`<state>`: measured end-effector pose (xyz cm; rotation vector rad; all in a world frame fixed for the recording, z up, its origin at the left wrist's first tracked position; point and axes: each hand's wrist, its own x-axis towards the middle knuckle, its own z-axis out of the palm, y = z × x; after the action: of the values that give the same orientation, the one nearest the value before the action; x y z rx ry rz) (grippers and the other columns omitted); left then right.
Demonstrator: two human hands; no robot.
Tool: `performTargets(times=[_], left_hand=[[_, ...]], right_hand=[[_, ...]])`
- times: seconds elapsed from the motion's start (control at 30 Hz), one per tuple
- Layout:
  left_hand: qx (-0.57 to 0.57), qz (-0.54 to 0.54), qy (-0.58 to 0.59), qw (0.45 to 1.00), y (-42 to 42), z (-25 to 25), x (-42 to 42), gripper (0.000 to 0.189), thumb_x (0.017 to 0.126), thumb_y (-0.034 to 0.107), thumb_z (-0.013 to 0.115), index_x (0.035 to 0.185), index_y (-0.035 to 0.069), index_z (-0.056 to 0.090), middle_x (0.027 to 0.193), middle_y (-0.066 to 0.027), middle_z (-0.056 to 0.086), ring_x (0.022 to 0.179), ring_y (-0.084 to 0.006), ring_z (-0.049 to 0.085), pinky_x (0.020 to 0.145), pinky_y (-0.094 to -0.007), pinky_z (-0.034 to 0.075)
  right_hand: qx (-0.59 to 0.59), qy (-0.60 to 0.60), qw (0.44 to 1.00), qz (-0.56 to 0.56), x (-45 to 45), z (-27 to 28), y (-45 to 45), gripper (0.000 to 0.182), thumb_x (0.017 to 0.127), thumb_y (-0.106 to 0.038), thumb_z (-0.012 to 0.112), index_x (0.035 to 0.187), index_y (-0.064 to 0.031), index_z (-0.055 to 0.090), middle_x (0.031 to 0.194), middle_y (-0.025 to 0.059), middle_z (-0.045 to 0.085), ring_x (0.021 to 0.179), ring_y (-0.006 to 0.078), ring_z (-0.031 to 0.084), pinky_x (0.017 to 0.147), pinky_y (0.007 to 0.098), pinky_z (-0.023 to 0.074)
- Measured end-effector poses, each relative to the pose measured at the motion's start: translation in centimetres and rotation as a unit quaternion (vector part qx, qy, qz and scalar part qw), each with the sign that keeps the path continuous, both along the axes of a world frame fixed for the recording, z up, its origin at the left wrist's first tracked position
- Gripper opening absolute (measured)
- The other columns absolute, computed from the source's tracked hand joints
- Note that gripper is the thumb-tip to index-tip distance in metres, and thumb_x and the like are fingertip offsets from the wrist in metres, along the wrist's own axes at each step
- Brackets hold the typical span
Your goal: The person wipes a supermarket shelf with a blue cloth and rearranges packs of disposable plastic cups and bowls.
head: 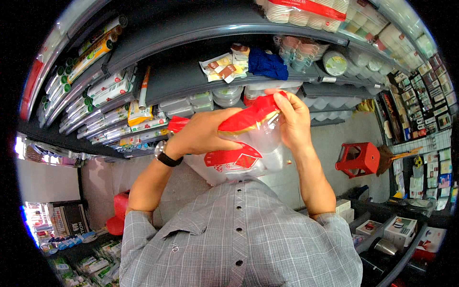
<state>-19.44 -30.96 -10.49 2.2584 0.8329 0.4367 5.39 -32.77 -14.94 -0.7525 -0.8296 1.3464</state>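
A clear plastic package with red printed areas [247,158] is held in front of my chest, with pale stacked cups visible through its film. My left hand [204,132], with a watch on the wrist, grips the package from the left, thumb over its front. The fingers of my right hand [294,120] pinch the red upper edge at the package's top right. Whether the package is sealed cannot be told. Behind it, a dark blue cloth [267,64] and small snack-like packets [226,67] lie on the shelf.
Dark shelves [172,77] hold wrapped rolls [111,89] at the left and plastic tubs [335,63] at the right. Packs of paper cups [306,14] stand above. A red plastic stool [358,159] is on the floor at right, beside a broom [385,160]. Boxed goods [400,229] sit lower right.
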Motion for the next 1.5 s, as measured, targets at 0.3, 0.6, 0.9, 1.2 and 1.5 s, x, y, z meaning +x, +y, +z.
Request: performTargets(times=[0.3,0.6,0.9,1.2,1.5], left_hand=[[-0.106,0.113,-0.087,0.984,3.5,1.8,-4.3,0.071,0.077,0.030,0.088,0.134,0.001,0.057,0.119,-0.0077,0.065,0.108,-0.0140,0.059,0.094,-0.0303,0.047],[-0.054,0.149,0.098,0.982,1.5,5.1,-3.4,0.088,0.083,0.039,0.081,0.151,0.003,0.038,0.141,-0.0197,0.054,0.126,-0.0266,0.056,0.107,-0.0363,0.042],[0.216,0.280,-0.393,0.849,-3.8,4.3,-7.0,0.067,0.102,0.032,0.057,0.154,0.000,0.030,0.160,-0.0176,0.033,0.146,-0.0332,0.035,0.120,-0.0471,0.028],[0.385,0.143,-0.251,0.877,-11.1,2.5,-2.0,0.112,0.070,0.029,0.093,0.159,0.021,0.026,0.161,-0.0373,0.000,0.145,-0.0494,0.030,0.116,-0.0547,0.031],[0.506,0.183,-0.332,0.775,-4.7,11.4,-4.5,0.066,0.089,0.007,0.075,0.148,0.011,0.044,0.156,-0.0352,0.029,0.143,-0.0444,0.038,0.110,-0.0475,0.042]], right_hand=[[0.076,-0.468,0.866,0.158,3.4,0.5,-6.6,0.109,0.074,-0.035,0.088,0.156,0.0003,0.026,0.156,0.0229,0.037,0.144,0.0332,0.040,0.116,0.0428,0.0347],[0.104,-0.397,0.907,0.090,3.1,-3.3,-7.0,0.103,0.076,-0.030,0.086,0.154,0.0035,0.027,0.150,0.0240,0.045,0.138,0.0303,0.047,0.114,0.0398,0.0360],[0.120,-0.231,0.965,0.023,6.5,1.3,-6.3,0.094,0.080,-0.020,0.082,0.153,0.0044,0.029,0.146,0.0150,0.047,0.134,0.0238,0.047,0.114,0.0386,0.0350],[0.225,-0.180,0.958,0.000,7.3,11.8,-2.9,0.090,0.086,-0.023,0.073,0.154,0.0047,0.022,0.146,0.0155,0.045,0.133,0.0239,0.046,0.114,0.0380,0.0347],[0.449,-0.246,0.859,-0.013,5.5,19.5,-1.2,0.112,0.075,-0.016,0.084,0.159,0.0006,0.011,0.156,0.0184,0.032,0.141,0.0286,0.040,0.115,0.0413,0.0380]])
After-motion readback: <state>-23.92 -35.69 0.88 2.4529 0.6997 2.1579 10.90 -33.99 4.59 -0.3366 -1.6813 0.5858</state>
